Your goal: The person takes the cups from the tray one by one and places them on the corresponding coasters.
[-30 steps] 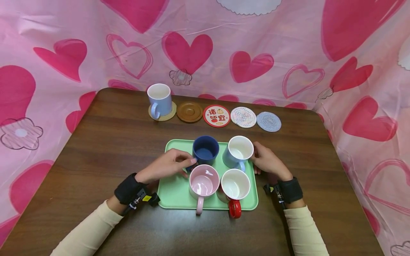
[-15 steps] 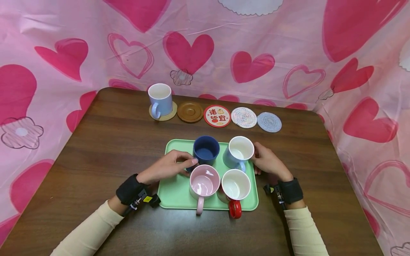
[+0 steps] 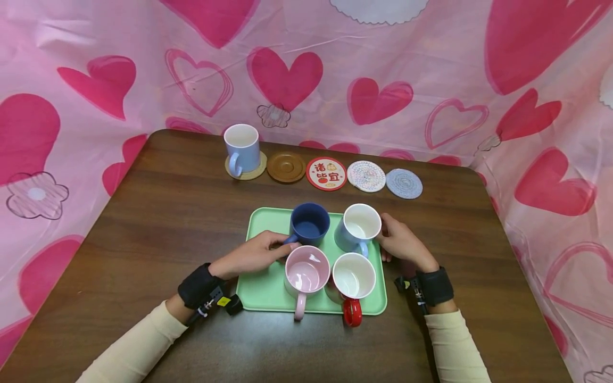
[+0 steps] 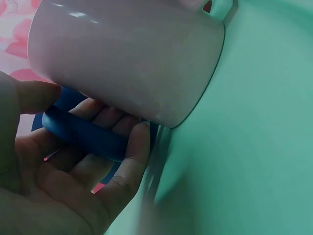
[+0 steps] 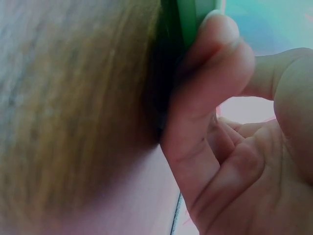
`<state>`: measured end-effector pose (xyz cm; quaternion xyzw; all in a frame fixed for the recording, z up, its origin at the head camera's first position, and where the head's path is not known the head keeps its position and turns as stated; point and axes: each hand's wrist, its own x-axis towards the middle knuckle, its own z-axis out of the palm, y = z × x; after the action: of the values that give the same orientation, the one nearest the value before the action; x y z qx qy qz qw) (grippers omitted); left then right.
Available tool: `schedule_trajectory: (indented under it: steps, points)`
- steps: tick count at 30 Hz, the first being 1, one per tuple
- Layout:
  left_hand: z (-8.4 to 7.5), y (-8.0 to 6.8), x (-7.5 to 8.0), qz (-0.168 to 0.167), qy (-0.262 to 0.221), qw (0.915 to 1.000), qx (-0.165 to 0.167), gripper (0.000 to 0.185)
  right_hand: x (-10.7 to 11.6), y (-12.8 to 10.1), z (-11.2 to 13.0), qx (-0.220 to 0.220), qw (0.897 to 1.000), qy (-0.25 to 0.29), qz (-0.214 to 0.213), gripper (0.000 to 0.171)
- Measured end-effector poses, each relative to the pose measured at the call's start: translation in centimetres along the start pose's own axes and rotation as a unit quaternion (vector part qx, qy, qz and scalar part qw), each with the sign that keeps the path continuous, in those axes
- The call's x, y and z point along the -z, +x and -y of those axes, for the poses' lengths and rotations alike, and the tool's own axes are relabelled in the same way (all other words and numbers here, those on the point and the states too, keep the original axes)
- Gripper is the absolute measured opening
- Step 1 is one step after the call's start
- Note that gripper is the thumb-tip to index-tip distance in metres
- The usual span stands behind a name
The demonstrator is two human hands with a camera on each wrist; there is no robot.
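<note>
On the green tray point(image 3: 265, 298) stand several mugs. My left hand point(image 3: 256, 254) grips the handle of the navy mug point(image 3: 309, 223) at the back left; in the left wrist view the fingers wrap round that dark blue handle point(image 4: 83, 132). Close beside those fingers is the pink mug point(image 3: 306, 271), its handle facing me. A light blue mug point(image 3: 347, 236) stands at the back right, and a white-lined mug with a red handle point(image 3: 351, 312) in front of it. At the tray's right edge point(image 5: 188, 22), my right hand point(image 3: 402, 242) holds the rim with curled fingers, next to the light blue mug.
Along the table's back edge lie a brown wooden saucer point(image 3: 286, 167), a red printed coaster point(image 3: 326, 174), a white speckled coaster point(image 3: 366, 176) and a blue-grey coaster point(image 3: 404, 184). Another light blue mug point(image 3: 245, 154) stands on a tan coaster point(image 3: 262, 169). A pink heart-patterned cloth point(image 3: 306, 32) hangs behind.
My left hand has shifted slightly right and nearer me, and more of the navy handle shows above the thumb. The right hand and the mugs hold their places.
</note>
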<state>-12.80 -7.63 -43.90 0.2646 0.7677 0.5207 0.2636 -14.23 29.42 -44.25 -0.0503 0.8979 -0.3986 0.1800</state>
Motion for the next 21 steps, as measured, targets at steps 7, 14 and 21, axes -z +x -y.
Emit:
schedule_trajectory:
  steps: [7,14,21]
  points:
    - [0.2,0.0,0.4,0.014,-0.017,0.9997,-0.012,0.024,0.1,0.0,0.0,0.002,1.000,0.000,-0.001,0.031]
    - [0.7,0.1,1.3,0.020,-0.073,0.9971,-0.004,0.029,0.0,0.0,-0.1,0.006,1.000,0.000,-0.001,0.031]
    - [0.8,0.5,0.5,-0.008,-0.114,0.9934,0.008,0.047,0.0,0.0,-0.2,0.013,1.000,0.000,-0.001,0.029]
